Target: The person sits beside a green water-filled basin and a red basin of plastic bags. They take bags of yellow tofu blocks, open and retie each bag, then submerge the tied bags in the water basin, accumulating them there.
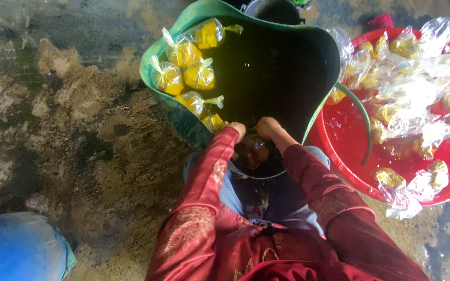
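A green bucket [183,119] of dark liquid stands in front of me, with several tied clear bags of yellow pieces [183,73] floating along its left side. My left hand [237,129] and my right hand [267,127] reach over the near rim, close together. Both are closed on a small plastic bag [256,151] with orange-yellow contents, held just below the hands inside the bucket. Dark red sleeves cover both arms.
A red basin [350,151] to the right holds liquid and several clear bags with yellow pieces. A dark bucket [277,10] stands behind the green one. A blue object [16,247] lies at the lower left. The floor is wet, stained concrete.
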`<state>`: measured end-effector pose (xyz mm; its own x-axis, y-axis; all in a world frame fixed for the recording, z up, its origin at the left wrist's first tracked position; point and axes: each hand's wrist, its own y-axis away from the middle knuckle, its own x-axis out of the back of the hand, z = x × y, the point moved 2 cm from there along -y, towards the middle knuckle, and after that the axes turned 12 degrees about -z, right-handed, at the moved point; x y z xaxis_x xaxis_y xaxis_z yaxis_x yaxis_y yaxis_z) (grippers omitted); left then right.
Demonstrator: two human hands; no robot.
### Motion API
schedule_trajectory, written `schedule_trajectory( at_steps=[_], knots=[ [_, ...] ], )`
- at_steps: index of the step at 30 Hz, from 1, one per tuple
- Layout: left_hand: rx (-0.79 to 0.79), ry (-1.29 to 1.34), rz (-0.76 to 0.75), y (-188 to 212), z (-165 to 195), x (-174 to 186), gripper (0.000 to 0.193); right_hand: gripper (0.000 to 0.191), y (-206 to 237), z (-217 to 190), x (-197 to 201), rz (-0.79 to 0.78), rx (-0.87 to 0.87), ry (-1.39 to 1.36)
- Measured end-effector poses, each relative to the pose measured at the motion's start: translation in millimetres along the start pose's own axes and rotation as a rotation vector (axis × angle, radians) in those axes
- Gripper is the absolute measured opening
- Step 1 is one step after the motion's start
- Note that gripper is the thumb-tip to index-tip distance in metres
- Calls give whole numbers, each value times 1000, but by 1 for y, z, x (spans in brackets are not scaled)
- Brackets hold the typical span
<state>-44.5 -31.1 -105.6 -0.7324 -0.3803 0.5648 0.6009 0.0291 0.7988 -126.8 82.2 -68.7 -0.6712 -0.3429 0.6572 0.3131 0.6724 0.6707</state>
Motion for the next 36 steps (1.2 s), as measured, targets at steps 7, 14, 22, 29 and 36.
schedule_trajectory(
  at_steps=[7,14,22,29,36],
  knots=[
    [29,-174,59,13,9,8,20,34,9,13,15,-233,4,-63],
    [-34,-223,582,59,-5,81,18,46,27,-5,96,-166,24,-548],
    [-140,240,901,115,-6,91,11,26,101,-15,94,343,445,-622],
    [-539,504,1132,161,24,103,25,48,126,-43,109,727,712,5],
    [-1076,1002,1288,232,32,97,70,24,169,-67,162,711,681,45]
  ],
)
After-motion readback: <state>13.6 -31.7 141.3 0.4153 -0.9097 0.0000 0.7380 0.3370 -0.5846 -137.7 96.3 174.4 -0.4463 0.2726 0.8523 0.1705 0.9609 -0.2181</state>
